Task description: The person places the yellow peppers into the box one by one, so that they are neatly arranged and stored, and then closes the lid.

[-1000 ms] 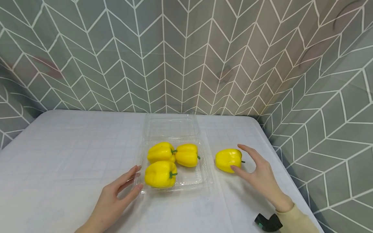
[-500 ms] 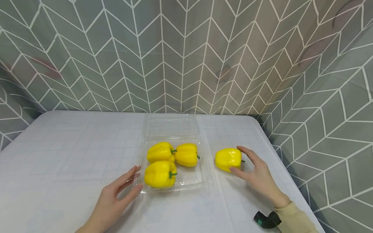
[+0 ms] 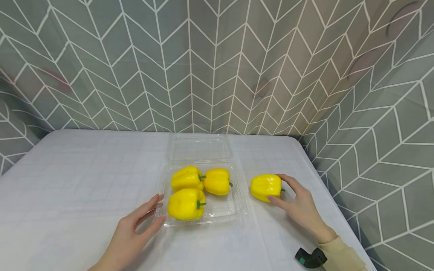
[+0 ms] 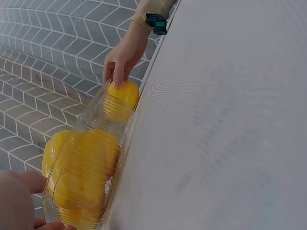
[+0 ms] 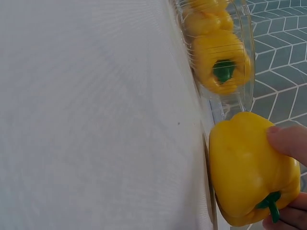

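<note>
A clear plastic clamshell container (image 3: pixel 220 210) lies with its lid folded back on the table, and three yellow bell peppers (image 3: pixel 185 204) rest in it. My left hand (image 3: pixel 130 231) is at the container's left edge, its thumb and fingertips spread along the rim. To the right of the container, a separate yellow bell pepper (image 3: pixel 265 187) lies on its side on the cloth. My right hand (image 3: pixel 301 205) grips its stem end, thumb on the near side and fingers on the far side. In the right wrist view the pepper's green stem (image 5: pixel 272 206) shows between thumb and fingers.
A white cloth (image 3: pixel 84 180) covers the table. Behind it and along the right hangs a grey curtain (image 3: pixel 203 67) with white chevron lines. The open lid (image 3: pixel 199 147) stretches toward the back edge. A dark wrist device (image 3: pixel 310 258) sits by the right sleeve.
My right hand's fingers have closed in on the separate pepper, from spread around it to resting against it. My left hand and the container have stayed in place.
</note>
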Available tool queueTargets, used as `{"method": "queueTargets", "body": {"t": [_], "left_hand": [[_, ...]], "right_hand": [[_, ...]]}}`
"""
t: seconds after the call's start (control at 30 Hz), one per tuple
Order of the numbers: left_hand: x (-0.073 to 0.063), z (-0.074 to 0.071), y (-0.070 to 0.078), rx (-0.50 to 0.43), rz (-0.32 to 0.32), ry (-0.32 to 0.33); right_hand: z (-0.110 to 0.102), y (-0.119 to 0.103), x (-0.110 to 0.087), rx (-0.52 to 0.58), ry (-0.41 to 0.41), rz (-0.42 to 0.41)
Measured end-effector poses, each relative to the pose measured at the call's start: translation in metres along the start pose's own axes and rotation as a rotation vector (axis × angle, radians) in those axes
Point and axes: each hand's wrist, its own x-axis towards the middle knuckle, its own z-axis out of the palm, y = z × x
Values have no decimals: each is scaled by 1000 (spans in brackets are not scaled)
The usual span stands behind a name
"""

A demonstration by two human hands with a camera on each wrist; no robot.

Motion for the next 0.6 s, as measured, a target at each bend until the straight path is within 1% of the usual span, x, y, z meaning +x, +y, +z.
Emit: {"method": "queueTargets", "body": {"t": [0.13, 0.4, 0.6], "left_hand": [[0, 0, 1, 7, -10, -3], [-1, 0, -3, 5, 32, 11], [0, 1, -3, 6, 32, 12]], "right_hand": [[0, 0, 1, 5, 9, -6], [-2, -4, 0, -2, 41, -19], [-3, -5, -1, 17, 73, -35]]}}
